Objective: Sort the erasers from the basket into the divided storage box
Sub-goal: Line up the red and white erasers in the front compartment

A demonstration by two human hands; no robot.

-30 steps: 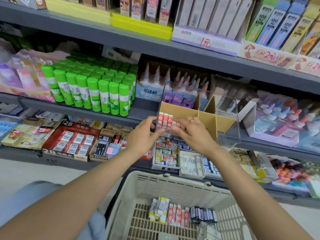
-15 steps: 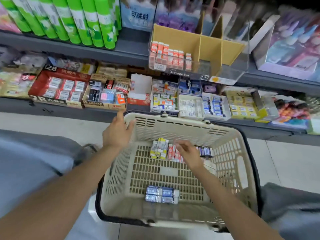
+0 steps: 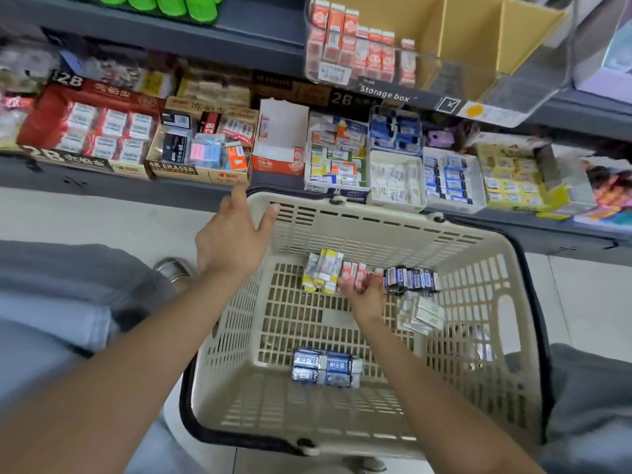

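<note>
Gripping red erasers [image 3: 355, 273] in basket [image 3: 376, 230]: one right hand [image 3: 367, 295].

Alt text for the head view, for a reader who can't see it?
A person's right hand closes on red-and-white erasers at the far end of a beige basket; the left hand hovers open by its rim. Above, the storage box holds matching erasers in its left compartment.

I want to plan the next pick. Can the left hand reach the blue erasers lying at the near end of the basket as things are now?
Probably yes. The left hand hovers open over the basket's far left rim, holding nothing. The blue erasers lie alone on the basket floor with nothing on top. The right hand is busy farther back at the red erasers.
</note>
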